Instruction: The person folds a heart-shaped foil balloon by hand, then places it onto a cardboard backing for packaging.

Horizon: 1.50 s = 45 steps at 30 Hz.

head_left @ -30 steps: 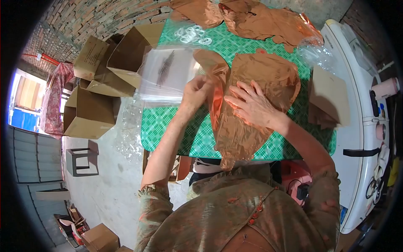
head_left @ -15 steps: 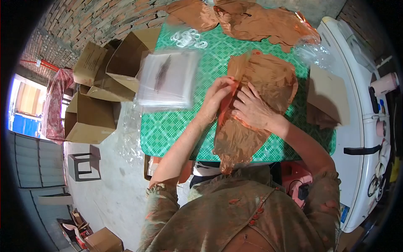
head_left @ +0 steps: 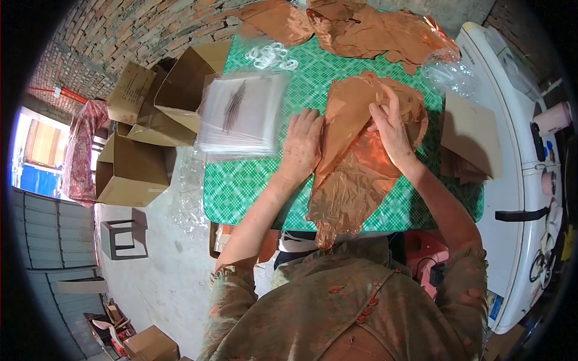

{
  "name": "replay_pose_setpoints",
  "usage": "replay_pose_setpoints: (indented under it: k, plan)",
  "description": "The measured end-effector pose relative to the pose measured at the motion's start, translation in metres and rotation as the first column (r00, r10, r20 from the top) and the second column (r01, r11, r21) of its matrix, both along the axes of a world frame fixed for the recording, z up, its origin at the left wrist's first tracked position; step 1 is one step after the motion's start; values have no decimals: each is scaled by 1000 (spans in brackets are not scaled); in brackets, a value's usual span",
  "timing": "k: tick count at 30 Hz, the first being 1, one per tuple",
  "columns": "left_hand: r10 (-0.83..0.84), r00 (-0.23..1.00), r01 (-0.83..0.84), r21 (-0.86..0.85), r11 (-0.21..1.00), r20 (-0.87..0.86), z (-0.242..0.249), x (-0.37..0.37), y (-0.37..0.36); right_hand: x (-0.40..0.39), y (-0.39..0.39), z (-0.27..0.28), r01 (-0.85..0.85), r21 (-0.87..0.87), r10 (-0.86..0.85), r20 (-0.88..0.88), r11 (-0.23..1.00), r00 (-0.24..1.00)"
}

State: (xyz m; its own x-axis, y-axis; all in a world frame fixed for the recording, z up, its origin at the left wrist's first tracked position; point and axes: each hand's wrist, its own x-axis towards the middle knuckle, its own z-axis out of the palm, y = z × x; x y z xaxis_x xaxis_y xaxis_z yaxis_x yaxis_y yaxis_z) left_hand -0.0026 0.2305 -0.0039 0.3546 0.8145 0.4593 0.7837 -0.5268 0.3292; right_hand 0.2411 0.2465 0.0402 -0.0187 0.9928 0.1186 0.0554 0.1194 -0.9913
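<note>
A flat, crinkled sheet of shiny copper-coloured foil, which looks like a deflated foil balloon (head_left: 343,204), lies lengthwise before me, its narrow end hanging over the near table edge. Part of it is folded over, with a bright orange reflection along the fold. My left hand (head_left: 303,144) rests flat, fingers stretched out, along the balloon's left edge. Over the right half, my right hand (head_left: 390,129) has thumb and fingers pinched at the edge of the folded layer.
Clear plastic bags (head_left: 244,114) are stacked on the green checked table (head_left: 259,192), near white ribbon loops (head_left: 271,56). More copper foil (head_left: 373,33) lies along the far edge. Brown card sheets (head_left: 469,138) sit at right, beside a white appliance (head_left: 512,253). Open cardboard boxes (head_left: 135,168) stand at left.
My right hand has moved up and right from the balloon's middle, drawing a foil layer across it. My left hand has shifted slightly down-left and flattened beside the edge.
</note>
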Motion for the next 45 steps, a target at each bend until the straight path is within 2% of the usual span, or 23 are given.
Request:
replay_pose_setpoints:
  k: [2,5,11,14,17,20,23,26,29,32,35,38,39,40,42,45]
  plan:
    - [-7,1000,7,10,1000,-24,2,2,-3,8,4,-5,-21,11,19,182,1000,983]
    - [-2,999,4,37,999,-37,3,8,-4,14,10,-19,-27,-25,32,202,999,979]
    - [11,991,-1,76,997,-132,0,12,-5,21,19,-43,44,132,-87,340,990,937]
    - [0,991,9,69,998,-136,-1,16,-7,18,11,-32,74,195,-152,424,978,893]
    - [4,985,11,84,996,-172,-3,19,-8,20,12,-35,33,224,-129,428,974,895]
    - [8,980,9,84,996,-200,-2,19,-10,24,12,-36,28,299,-191,534,954,824]
    - [9,975,5,62,998,-224,-3,19,-11,29,14,-36,24,231,-147,531,973,835]
    - [5,972,1,27,1000,-235,-1,20,-12,31,11,-36,-29,240,-145,674,970,725]
    - [-2,967,7,18,1000,-256,-1,20,-13,26,8,-24,-84,409,-315,803,909,507]
    - [-9,961,10,4,1000,-276,-1,20,-13,12,12,-18,-194,549,-496,827,813,264]
    - [-19,956,11,-28,1000,-294,-2,20,-12,-11,12,-11,-478,545,-431,838,689,334]
    - [-36,945,9,-85,996,-324,1,20,-12,-30,21,-26,-638,331,30,874,695,485]
    - [-39,946,5,-106,994,-323,3,20,-13,-31,24,-27,-664,129,225,879,736,420]
    - [-42,946,1,-126,992,-321,4,20,-13,-31,31,-31,-671,126,237,876,730,421]
    - [-27,957,11,-57,998,-289,0,21,-11,-28,47,-38,-687,118,263,868,717,422]
    - [-13,952,1,-40,999,-305,-1,21,-11,-17,60,-40,-689,73,217,921,721,325]
